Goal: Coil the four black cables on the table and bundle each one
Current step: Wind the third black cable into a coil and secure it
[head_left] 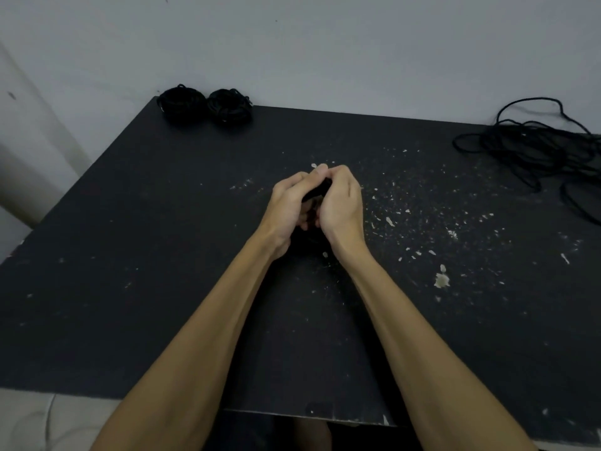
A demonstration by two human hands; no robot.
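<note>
Cables first: two finished coils sit at the far left corner of the table (pixel 130 288), one coil (pixel 181 105) just beside the other (pixel 230 105), close enough that they may touch. Parked there, they stay out of your working space. A loose cable (pixel 533 148) lies in a tangle at the far right edge, part of it running out of view — likely the last one waiting.

The third cable (pixel 317 190) is between your hands at table centre. Only a small dark patch of it shows between the fingers; most is hidden, so you cannot read how tightly it is wound or whether a tail is still free.

Left hand (pixel 291 206): fingers curled inward round the bundle, back of the hand up. Right hand (pixel 341 203): likewise curled, its fingertips meeting the left's at the top. Both hold the same bundle, pressed close together — a grip that fits cinching or tucking an end, since a coil springs open if either side lets go.

Judgement: you are on the bundling step of cable three, so roughly past the halfway mark. Whether the hands rest on the table or hover just over it cannot be told.

Risk — black cable on a black top, speckled with pale flecks (pixel 442 279); a stray end would be hard to spot.
</note>
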